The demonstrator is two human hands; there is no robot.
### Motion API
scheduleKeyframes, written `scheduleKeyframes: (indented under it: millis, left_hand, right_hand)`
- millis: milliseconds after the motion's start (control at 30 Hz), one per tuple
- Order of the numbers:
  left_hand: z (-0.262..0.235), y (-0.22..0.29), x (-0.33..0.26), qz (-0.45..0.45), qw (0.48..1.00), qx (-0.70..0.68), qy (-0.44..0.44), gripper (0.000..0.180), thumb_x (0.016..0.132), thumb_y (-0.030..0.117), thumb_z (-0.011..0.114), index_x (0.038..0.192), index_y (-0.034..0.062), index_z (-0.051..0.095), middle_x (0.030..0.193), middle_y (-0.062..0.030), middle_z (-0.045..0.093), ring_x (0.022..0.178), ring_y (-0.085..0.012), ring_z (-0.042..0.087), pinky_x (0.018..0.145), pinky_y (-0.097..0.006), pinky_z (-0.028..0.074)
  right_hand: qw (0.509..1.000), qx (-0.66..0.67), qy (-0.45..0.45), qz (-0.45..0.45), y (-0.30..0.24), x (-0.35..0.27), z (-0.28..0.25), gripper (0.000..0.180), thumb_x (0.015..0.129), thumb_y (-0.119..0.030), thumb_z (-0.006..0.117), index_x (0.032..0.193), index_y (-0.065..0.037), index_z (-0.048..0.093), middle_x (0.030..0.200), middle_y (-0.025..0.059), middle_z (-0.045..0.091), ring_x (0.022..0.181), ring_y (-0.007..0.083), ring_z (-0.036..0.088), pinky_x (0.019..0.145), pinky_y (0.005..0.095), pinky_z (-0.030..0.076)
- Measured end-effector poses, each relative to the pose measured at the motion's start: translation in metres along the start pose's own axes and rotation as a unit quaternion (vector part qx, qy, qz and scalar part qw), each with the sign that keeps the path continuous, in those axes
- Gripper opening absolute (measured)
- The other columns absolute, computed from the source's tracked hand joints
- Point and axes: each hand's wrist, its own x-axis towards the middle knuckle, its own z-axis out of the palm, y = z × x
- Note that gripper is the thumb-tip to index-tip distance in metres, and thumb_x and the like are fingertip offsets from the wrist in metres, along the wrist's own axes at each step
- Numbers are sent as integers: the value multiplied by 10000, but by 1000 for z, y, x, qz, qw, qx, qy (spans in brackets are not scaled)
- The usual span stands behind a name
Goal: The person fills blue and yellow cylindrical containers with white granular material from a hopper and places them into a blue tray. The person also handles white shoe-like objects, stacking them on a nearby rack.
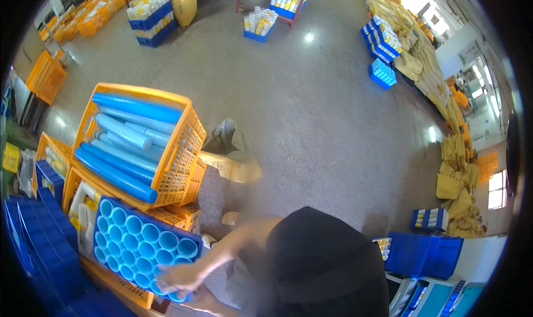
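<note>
A dark-blue crate (pixel 195 242) holds light-blue cups (pixel 149 250) standing in rows, mouths up. My right hand (pixel 182 278) reaches over its near right corner, fingers spread and slightly blurred across the cup rims; nothing shows in its grasp. Just below, my left hand (pixel 204 302) is beside the same corner, its fingers hidden behind the right hand and the crate edge. Beyond stands an orange crate (pixel 189 125) with long nested stacks of blue cups (pixel 119 175) lying on their sides. A black garment or cap (pixel 327 261) covers the lower middle.
Dark-blue crates (pixel 47 245) are piled at the left. White and yellow tubes (pixel 83 211) lie in an orange crate beside the cups. Filled blue crates (pixel 150 20) stand across the grey floor (pixel 327 122). Yellow sacks (pixel 427 78) line the right side.
</note>
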Motion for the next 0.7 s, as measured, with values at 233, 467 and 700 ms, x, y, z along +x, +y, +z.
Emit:
scheduleKeyframes:
  millis: [233,467,700]
  left_hand:
    - [-39,38,-45,-390,781,-461,160,706,916,434,723,1363,-55,480,1264,-174,600,1054,-323,624,901,-487,541]
    - [-34,20,-201,-461,690,-361,425,362,877,42,648,1215,-63,574,1139,-156,661,978,-288,680,782,-428,579]
    - [89,-103,-269,-424,359,-550,624,280,941,101,487,1197,41,583,1089,-115,665,910,-268,632,913,-508,577]
  right_hand:
    - [821,184,57,538,15,9,-124,651,988,-385,559,1420,69,385,1484,265,414,1257,347,517,1040,449,433]
    - [843,201,-274,418,-36,28,-111,825,961,-527,620,1526,-19,300,1545,238,374,1406,376,409,1145,478,372]
    - [806,335,-423,243,75,-13,-73,438,980,-271,659,1324,-12,578,1262,180,672,1097,251,693,936,364,558]
